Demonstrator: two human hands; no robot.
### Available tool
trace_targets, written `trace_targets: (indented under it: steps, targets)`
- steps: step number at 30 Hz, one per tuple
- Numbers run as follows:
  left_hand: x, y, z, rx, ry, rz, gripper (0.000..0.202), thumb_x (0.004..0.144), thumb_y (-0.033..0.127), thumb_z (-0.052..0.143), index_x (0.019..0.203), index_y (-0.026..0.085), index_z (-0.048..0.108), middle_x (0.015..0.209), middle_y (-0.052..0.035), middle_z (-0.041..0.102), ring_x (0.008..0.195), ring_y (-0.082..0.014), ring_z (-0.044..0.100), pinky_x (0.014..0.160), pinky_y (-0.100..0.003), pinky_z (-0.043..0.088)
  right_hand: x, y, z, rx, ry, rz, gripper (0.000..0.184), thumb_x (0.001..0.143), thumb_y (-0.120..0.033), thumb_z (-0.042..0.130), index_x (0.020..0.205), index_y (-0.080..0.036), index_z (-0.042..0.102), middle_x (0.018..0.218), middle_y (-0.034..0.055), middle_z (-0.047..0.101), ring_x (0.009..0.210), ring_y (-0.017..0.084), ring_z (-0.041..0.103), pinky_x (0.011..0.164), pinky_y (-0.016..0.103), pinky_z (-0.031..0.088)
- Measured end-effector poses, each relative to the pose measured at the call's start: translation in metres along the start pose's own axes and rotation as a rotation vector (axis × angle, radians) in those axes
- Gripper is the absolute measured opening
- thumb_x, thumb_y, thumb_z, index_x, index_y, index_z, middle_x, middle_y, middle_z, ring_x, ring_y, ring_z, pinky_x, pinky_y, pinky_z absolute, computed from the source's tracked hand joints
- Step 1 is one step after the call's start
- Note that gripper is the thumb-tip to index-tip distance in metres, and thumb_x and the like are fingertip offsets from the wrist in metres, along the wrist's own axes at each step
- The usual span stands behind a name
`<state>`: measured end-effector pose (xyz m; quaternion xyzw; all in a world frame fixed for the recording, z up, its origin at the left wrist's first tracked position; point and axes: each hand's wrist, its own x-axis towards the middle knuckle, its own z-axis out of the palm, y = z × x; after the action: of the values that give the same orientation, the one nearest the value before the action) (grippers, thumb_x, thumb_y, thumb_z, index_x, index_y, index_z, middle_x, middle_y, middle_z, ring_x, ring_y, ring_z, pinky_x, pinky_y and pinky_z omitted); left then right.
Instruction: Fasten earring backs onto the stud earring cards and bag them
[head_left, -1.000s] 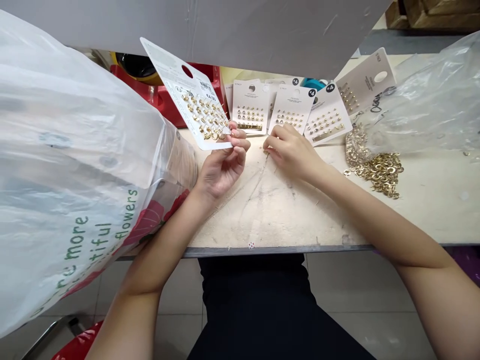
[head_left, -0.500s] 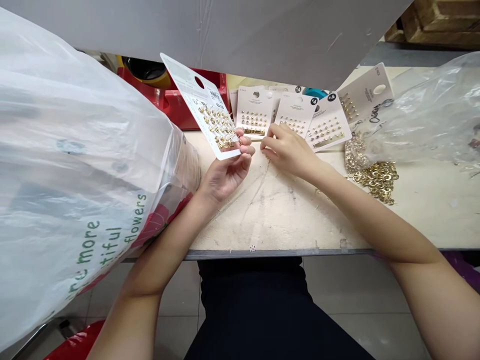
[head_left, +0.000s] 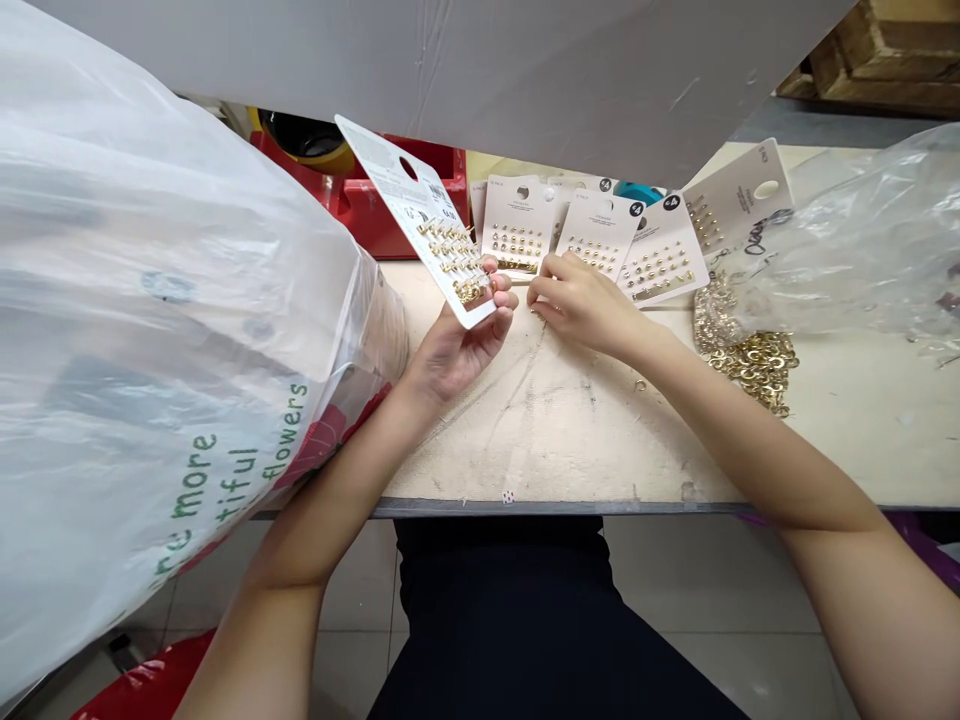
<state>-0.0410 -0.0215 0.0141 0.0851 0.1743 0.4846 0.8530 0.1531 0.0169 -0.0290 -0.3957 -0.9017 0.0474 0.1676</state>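
My left hand (head_left: 469, 340) grips a white earring card (head_left: 420, 215) by its lower edge, holding it tilted above the table. Rows of gold earring backs and posts stick out from the side facing me. My right hand (head_left: 581, 305) is down at the tabletop with its fingertips pinched together; small gold bits show at the tips, too small to name. Behind it, several earring cards (head_left: 517, 215) with rows of studs lean side by side. To the right lies a heap of gold hoops (head_left: 757, 370) beside clear-bagged small pieces (head_left: 716, 305).
A large printed plastic bag (head_left: 150, 300) bulges along the left. Behind the cards are a red bin (head_left: 375, 215) and a teal tape roll (head_left: 636, 192). A grey panel (head_left: 487, 80) hangs over the back. Clear plastic bags (head_left: 862, 240) lie right on the table (head_left: 585, 440).
The view has shifted slightly, so most things appear a little further right. Both hands keep nearly the same pose, with the card still in my left hand.
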Motion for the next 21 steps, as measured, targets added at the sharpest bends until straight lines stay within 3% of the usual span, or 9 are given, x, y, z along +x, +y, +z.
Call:
trace_targets:
  steps: [15, 21]
  targets:
    - [-0.002, -0.004, 0.003, 0.085, 0.013, 0.04, 0.026, 0.077, -0.009, 0.056, 0.087, 0.016, 0.056, 0.08, 0.0031, 0.058, 0.07, -0.0017, 0.064, 0.067, -0.005, 0.053, 0.009, -0.007, -0.013, 0.167, -0.164, 0.144, 0.015, 0.09, -0.005, 0.059, 0.078, -0.012, 0.055, 0.087, 0.0058, 0.055, 0.079, 0.017, 0.049, 0.065, 0.03, 0.033]
    - [-0.002, -0.005, -0.002, 0.173, -0.028, 0.024, 0.028, 0.069, -0.002, 0.074, 0.084, 0.015, 0.057, 0.08, 0.0044, 0.058, 0.073, -0.0023, 0.065, 0.07, -0.006, 0.054, -0.006, -0.025, -0.016, 0.266, -0.086, 0.118, 0.009, 0.09, -0.007, 0.064, 0.084, -0.011, 0.06, 0.093, 0.0087, 0.059, 0.088, 0.022, 0.052, 0.076, 0.032, 0.04]
